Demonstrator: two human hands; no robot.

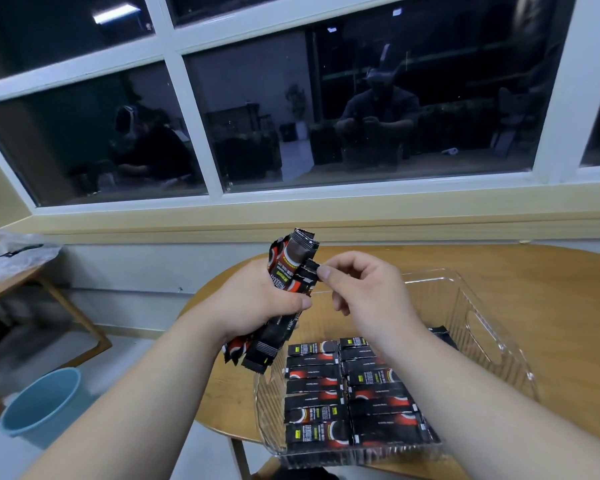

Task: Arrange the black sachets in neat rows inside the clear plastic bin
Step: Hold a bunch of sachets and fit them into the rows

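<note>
My left hand (257,303) grips a bundle of black sachets (288,268) upright above the table, their ends sticking out above and below my fist. My right hand (368,292) pinches the top corner of one sachet (311,265) in that bundle between thumb and forefinger. Below my hands stands the clear plastic bin (489,341) on the round wooden table (551,296). Two rows of black sachets (347,393) lie flat and side by side in the bin's near half. My right forearm hides part of the right row.
A blue bucket (39,407) stands on the floor at the lower left. A second wooden table (32,289) with a crumpled plastic bag (11,251) is at the far left. A window and its sill run along the wall behind the table.
</note>
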